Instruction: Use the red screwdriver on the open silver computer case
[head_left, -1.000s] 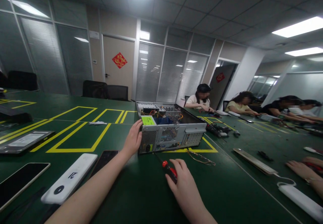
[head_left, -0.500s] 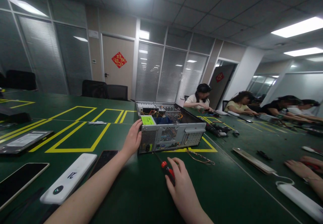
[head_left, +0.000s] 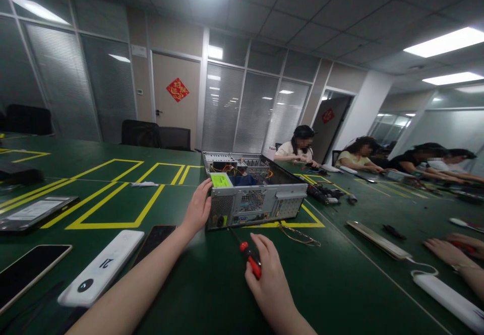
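Observation:
An open desktop computer case [head_left: 257,194] lies on its side on the green table [head_left: 212,284], its rear panel facing me, cables and a green-labelled power supply showing inside. My left hand [head_left: 198,209] grips the case's near left corner, fingers curled on the edge. My right hand [head_left: 266,274] closes round the red and black handle of a screwdriver [head_left: 247,255], whose shaft points towards the case's rear panel.
At my left lie a white power bank [head_left: 102,268], a dark phone [head_left: 155,239], another phone [head_left: 28,274] and a tablet [head_left: 36,210]. A spectacle frame [head_left: 300,235] lies right of the screwdriver. A neighbour's hands [head_left: 451,252] and a white power strip [head_left: 446,297] are at right. Several people sit beyond.
My right hand has closed round the screwdriver handle and drawn it slightly towards me and left. My left hand stays on the case corner.

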The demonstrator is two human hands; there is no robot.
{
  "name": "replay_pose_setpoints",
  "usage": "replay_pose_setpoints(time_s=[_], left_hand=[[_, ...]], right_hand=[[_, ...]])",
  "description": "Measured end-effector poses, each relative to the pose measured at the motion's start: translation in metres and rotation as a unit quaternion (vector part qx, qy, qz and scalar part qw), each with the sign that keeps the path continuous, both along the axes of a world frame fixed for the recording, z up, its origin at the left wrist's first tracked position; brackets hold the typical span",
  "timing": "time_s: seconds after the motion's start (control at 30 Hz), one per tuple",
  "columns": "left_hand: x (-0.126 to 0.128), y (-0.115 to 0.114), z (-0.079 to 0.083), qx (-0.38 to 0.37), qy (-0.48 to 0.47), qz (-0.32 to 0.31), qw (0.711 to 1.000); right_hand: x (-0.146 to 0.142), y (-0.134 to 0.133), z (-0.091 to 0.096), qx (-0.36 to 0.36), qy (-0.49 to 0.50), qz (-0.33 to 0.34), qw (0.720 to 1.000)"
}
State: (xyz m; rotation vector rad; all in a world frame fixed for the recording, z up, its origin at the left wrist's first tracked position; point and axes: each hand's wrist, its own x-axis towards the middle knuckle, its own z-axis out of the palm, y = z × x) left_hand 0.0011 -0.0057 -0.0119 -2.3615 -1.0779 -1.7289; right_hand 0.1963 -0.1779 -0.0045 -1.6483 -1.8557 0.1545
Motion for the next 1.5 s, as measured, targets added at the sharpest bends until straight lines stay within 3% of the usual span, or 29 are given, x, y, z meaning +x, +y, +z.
replay_pose_setpoints(time_s=[0.17,0.3,0.53,0.77,0.97,1.2,1.4,1.5], left_hand=[[0.0,0.0,0.0,0.002,0.006,0.005,1.0],[-0.001,-0.001,0.001,-0.001,0.007,0.01,1.0],[-0.001,0.0,-0.001,-0.004,0.006,0.01,1.0],[-0.001,-0.001,0.001,0.003,0.007,0.008,1.0],[-0.001,-0.002,0.001,0.003,0.006,0.004,1.0],[-0.001,-0.001,0.001,0.001,0.008,0.007,1.0],[-0.001,-0.002,0.001,-0.003,0.008,0.009,1.0],[-0.001,-0.002,0.001,0.0,0.007,0.009,1.0]], right_hand=[[0.003,0.0,0.013,-0.102,0.032,-0.046,0.993],[0.002,0.001,0.02,-0.17,-0.021,-0.076,0.982],[0.004,0.0,0.014,-0.051,-0.007,-0.043,0.998],[0.003,-0.004,0.014,-0.095,0.055,-0.017,0.994],[0.002,-0.002,0.011,-0.009,0.029,-0.026,0.999],[0.004,-0.003,0.011,-0.046,0.036,-0.013,0.998],[0.004,-0.001,0.01,0.031,0.01,-0.012,0.999],[0.005,0.0,0.009,0.018,0.005,-0.013,1.0]])
